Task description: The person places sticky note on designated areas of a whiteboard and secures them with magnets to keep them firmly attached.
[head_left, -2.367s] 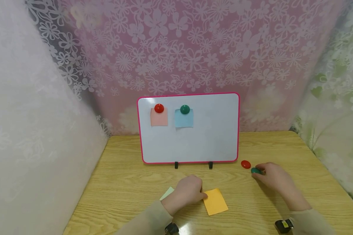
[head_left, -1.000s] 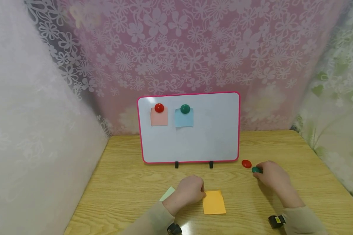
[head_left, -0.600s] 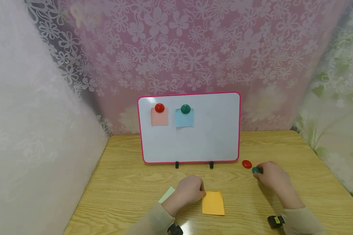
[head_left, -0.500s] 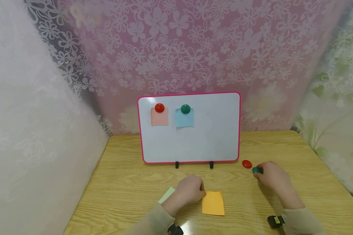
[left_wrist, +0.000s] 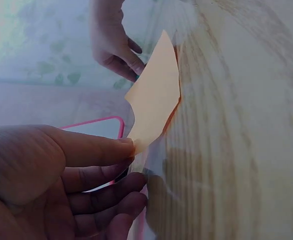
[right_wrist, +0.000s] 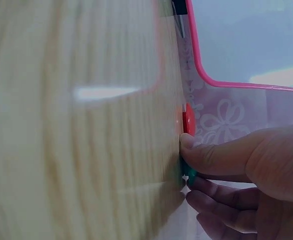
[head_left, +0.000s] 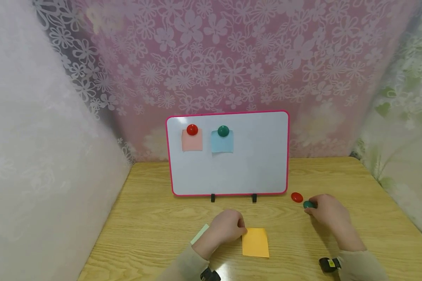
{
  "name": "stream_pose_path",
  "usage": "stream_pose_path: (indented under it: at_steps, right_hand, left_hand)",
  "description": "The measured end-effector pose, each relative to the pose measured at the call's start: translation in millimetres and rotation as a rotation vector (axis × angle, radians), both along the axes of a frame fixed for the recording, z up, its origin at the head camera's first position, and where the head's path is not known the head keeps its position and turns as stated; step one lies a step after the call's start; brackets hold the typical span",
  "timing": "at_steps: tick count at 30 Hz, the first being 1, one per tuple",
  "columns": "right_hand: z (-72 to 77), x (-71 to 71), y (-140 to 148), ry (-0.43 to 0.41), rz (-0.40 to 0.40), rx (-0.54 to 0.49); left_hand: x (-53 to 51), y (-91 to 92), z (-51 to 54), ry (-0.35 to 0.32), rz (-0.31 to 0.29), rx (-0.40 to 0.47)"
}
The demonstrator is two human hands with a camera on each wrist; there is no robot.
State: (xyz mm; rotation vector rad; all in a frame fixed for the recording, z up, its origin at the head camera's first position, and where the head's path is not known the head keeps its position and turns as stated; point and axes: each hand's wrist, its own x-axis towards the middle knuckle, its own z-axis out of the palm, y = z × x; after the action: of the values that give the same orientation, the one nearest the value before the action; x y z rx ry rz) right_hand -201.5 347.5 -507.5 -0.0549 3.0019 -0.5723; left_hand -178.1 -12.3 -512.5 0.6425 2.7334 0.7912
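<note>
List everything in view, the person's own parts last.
table: one, wood-grain, foreground
whiteboard: one, white, pink-framed, on the table
board feet: two, black, under the whiteboard
pink note: one, pink, whiteboard's upper left
blue note: one, blue, beside the pink note
orange note: one, orange, pinched in left hand
green note: one, pale green, on the table, partly hidden
red magnets: two, red, on pink note and table
green magnets: two, green, on blue note and in right hand
patterned walls: three, pink behind, pale sides
left hand: one, bare, front centre
right hand: one, bare, front right
sleeves: two, beige, on forearms
wrist devices: two, black, by the sleeves
</note>
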Motion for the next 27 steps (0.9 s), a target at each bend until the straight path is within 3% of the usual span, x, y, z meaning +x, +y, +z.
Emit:
stream_pose_path:
  at_steps: [11,27]
  right_hand:
    - [-1.6,0.5,6.6,-0.05,-0.026,-0.062]
    - [1.8,-0.3,6.3,-0.039,-0.016,-0.06]
  left_hand:
    - [0.6,-3.7,2.1,-0.02,-0.011,0.071]
    - [-2.0,-6.6,6.6,-0.039,-0.02,0.137]
